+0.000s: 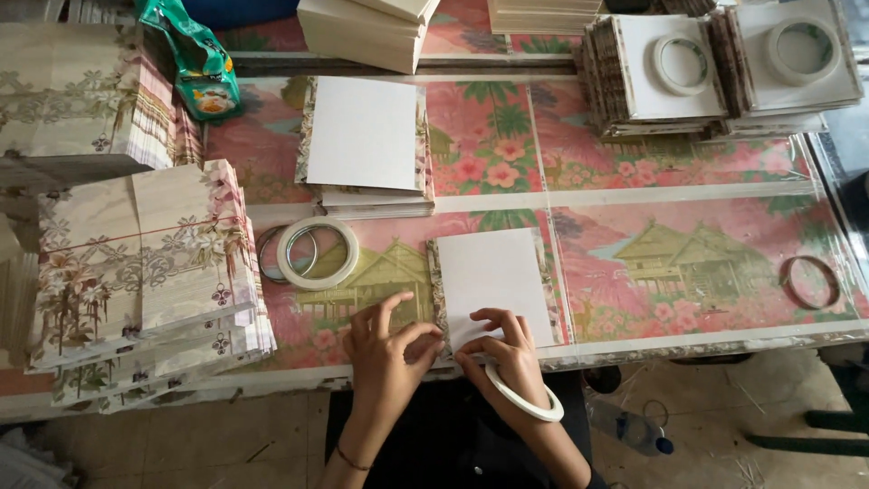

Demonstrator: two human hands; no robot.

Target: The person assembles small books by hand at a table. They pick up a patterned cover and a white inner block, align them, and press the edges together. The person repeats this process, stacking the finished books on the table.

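A white card [493, 276] with a patterned paper border lies near the table's front edge. My left hand [385, 349] rests at the card's lower left corner, fingers bent and pinching at the edge. My right hand [507, 349] presses fingertips on the card's lower part, right beside the left hand. A white tape roll [523, 401] hangs around my right wrist like a bracelet. Whether a strip of tape is between my fingers is too small to tell.
A stack of white cards [362, 136] lies behind. Two tape rolls [317, 254] sit to the left. Patterned paper piles [145, 263] fill the left side. More stacks with tape rolls [679, 63] stand at back right. A brown ring [810, 281] lies at right.
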